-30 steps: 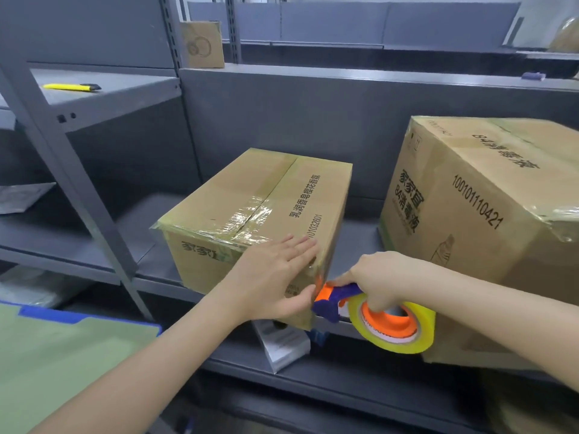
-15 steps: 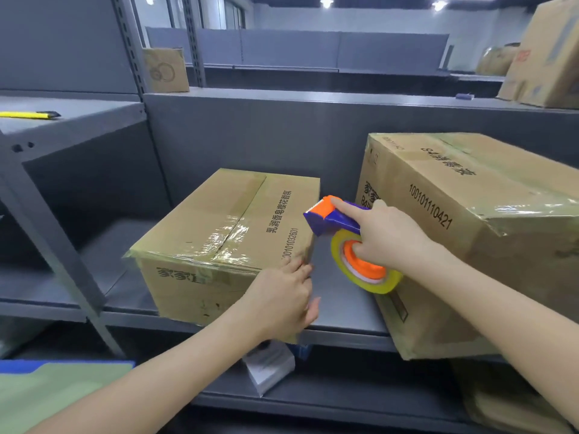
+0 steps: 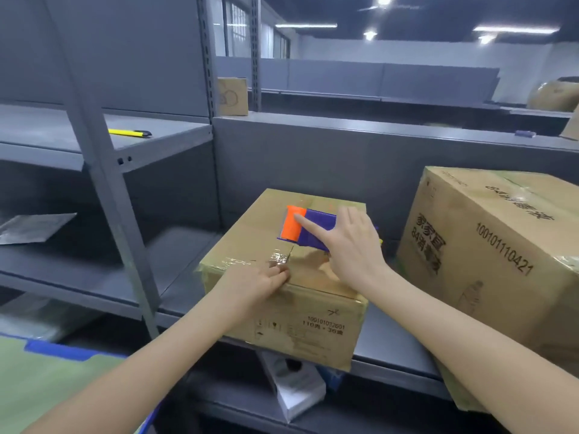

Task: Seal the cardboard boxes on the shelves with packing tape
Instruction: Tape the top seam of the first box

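1. The grey metal shelving (image 3: 94,296) fills the view. Its lower levels are dim, and what lies on them is hard to make out.
2. The large cardboard box (image 3: 488,255) stands on the right of the middle shelf, tilted. The frame's right edge cuts it off, and the right forearm hides its lower front corner.
3. The smaller cardboard box (image 3: 313,321) sits on the same shelf just left of the large one, its front overhanging the shelf edge. Glossy tape crosses its top near the front. The hands cover part of the centre seam.
4. A green sheet with a blue rim (image 3: 47,386) is cut off at the lower left corner; I cannot tell what it is.
5. The right hand (image 3: 354,249) grips the tape dispenser (image 3: 313,228) on the smaller box's top, with the forefinger stretched forward to the orange roller. The other fingers are hidden behind the hand.
6. The left hand (image 3: 253,286) lies on the box's front top edge, fingers pressing the tape down and holding nothing. It is blurred.
7. The dispenser's purple body shows. The hand hides its roll except for a yellow sliver.
8. A white carton (image 3: 297,393) lies on the shelf below, partly hidden by the box.
9. A silver pouch (image 3: 31,227) lies on the left shelf, cut off by the frame.
10. A yellow knife (image 3: 128,132) rests on the upper left shelf.
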`<state>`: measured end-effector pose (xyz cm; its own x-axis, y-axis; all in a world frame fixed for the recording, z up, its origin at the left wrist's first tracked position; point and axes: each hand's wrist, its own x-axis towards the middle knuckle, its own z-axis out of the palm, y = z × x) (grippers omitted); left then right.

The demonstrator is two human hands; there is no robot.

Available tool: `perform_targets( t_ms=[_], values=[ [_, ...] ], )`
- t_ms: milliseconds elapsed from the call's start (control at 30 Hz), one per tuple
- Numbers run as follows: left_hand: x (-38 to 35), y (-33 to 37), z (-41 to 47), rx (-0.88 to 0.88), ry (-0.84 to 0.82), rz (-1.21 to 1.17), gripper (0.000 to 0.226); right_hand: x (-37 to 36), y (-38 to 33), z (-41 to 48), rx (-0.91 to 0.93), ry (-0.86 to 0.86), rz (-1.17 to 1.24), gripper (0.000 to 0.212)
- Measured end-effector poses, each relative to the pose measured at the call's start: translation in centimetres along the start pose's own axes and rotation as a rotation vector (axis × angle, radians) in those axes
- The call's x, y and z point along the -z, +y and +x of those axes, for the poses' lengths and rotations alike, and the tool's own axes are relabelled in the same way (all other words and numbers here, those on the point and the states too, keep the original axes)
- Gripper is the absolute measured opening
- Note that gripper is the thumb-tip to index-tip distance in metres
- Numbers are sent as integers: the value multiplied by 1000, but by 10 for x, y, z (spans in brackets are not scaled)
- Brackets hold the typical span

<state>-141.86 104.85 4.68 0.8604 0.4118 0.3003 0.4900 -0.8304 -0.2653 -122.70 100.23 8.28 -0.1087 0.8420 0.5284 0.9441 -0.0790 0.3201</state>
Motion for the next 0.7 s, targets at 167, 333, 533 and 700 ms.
perform_targets(
  t_ms=[167, 333, 533, 700],
  values=[
    [-13, 16, 4, 14, 168, -7, 57, -22, -13, -7, 19, 110, 18, 50],
    [-24, 23, 12, 95, 106, -121, 57, -34, -3, -9, -12, -157, 22, 55],
    [-12, -27, -33, 518, 433, -407, 32, -17, -28, 7, 175, 169, 168, 39],
    [-14, -80, -56, 930, 237, -675, 37, -30, -64, 40, 378, -262, 490, 43]
  ],
)
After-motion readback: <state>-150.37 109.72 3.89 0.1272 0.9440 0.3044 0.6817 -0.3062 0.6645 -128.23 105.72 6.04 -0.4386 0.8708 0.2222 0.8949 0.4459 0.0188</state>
